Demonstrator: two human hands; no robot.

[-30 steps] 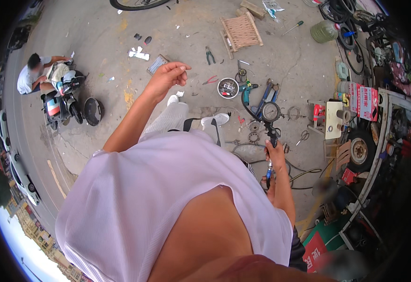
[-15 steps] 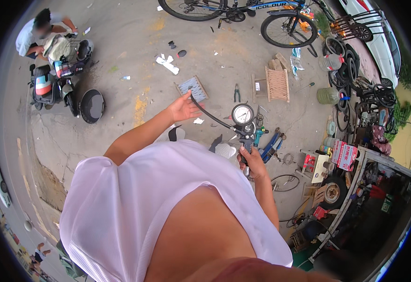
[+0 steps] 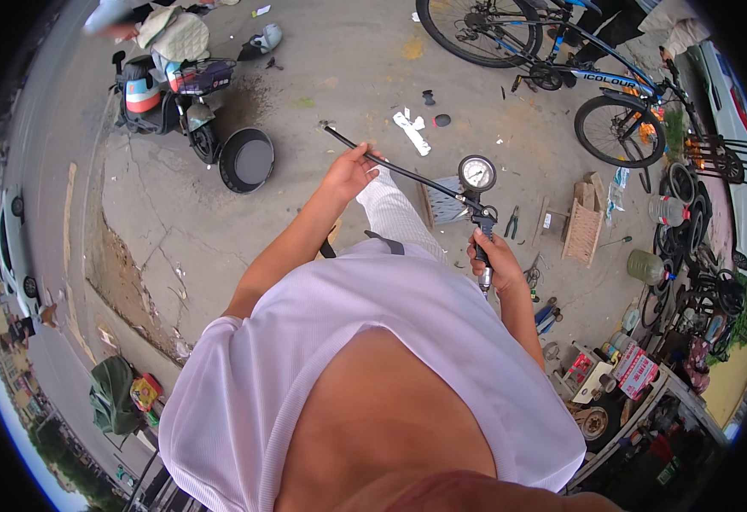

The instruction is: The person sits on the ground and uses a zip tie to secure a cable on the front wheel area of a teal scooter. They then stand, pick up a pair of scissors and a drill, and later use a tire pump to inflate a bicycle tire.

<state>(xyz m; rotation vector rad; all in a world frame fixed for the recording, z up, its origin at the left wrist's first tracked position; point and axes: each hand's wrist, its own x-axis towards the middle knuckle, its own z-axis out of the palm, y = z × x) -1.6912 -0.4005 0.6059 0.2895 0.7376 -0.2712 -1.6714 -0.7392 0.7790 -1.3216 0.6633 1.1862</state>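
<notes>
The left hand (image 3: pixel 353 173) pinches a black hose (image 3: pixel 416 176) between thumb and curled fingers, a little short of its free end, which points off to the upper left. The right hand (image 3: pixel 499 263) is wrapped around a dark handle (image 3: pixel 482 241), just below a round white-faced gauge (image 3: pixel 477 173) (too small to read here). The hose runs from the gauge's base across to the left hand, all of it in the air in front of the person's waist. On the ground beyond it sits a low stool (image 3: pixel 447 205), with pliers (image 3: pixel 512 222) to its right. A black basin (image 3: pixel 226 164) lies farther left near a parked scooter (image 3: pixel 145 104); a blue-and-black bicycle (image 3: pixel 547 78) stands at the upper right.
</notes>
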